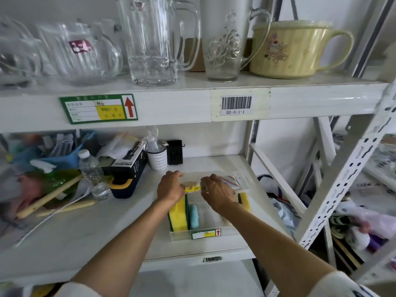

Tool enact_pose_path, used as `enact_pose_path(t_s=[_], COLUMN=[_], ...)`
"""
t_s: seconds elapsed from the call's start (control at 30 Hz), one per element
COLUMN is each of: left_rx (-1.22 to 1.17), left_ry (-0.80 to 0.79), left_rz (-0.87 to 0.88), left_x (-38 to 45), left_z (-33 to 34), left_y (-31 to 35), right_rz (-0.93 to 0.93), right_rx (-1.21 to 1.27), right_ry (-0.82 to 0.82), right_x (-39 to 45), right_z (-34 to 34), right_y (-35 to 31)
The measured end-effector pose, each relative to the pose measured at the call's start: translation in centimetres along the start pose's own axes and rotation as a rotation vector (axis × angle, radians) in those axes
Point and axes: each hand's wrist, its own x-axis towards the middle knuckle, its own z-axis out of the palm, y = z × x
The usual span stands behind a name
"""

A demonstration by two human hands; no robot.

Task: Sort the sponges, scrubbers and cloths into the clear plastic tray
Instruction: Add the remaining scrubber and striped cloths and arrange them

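Head view: 2 hands (left [170,186], right [216,192]) grasp a pale sponge [192,185] over the tray [182,235].

Single head view, wide-angle, worn on the person. Looks forward and down into a white rack, close in. Lower shelf [120,230] fills the middle, both forearms entering from the bottom edge. Upper shelf [300,97] crosses near eye level, its glassware close and blurred at left. Rack upright [351,168] leans across the right. Edges bow outward.

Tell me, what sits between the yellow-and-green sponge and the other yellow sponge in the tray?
In the head view, a light blue scrubber stands beside the left sponge; then bare clear tray, crossed by the right forearm.
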Motion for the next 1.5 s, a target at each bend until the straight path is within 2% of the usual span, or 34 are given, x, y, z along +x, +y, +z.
enact_pose_path(t_s=[0.17,0.3,0.43,0.63,0.77,0.87,1.0,1.2,1.5], left_rx=[0.081,-0.003,-0.087,-0.167,-0.148,-0.142,-0.171,-0.131,-0.017], left_ry=[-0.144,-0.257,-0.350,-0.376,-0.275,-0.114,-0.032,-0.002,0.010], left_rz=[0.075,0.092,0.095,0.129,0.138,0.078,0.000,0.032,0.016], left_x=[1.4,2.4,3.1,3.5,4.4,4.9,5.1,5.4,5.5], left_z=[-0.9,-1.0,-0.9,-0.9,-0.6,-0.3,0.4,1.2,1.8], left_y=[-2.5,-2.7,-3.3,-4.4,-4.7,-4.5,-4.0,-4.0,-3.9], right_rz=[-0.033,-0.064,-0.098,-0.107,-0.066,0.074,0.281,0.302,0.276], right_rx=[-0.147,-0.201,-0.121,0.056,0.145,0.245,0.334,0.392,0.324], right_ry=[-0.085,-0.139,-0.136,-0.103,-0.056,-0.009,-0.006,-0.006,-0.058], right_x=[2.2,3.3,3.9,4.8,5.9,7.1,8.2,8.1,8.4], right_z=[1.2,1.9,1.9,1.6,1.4,1.0,1.1,2.2,2.3], right_y=[-1.1,-1.3,-0.9,-0.5,-1.1,-2.0,-2.1,-1.4,-2.0])
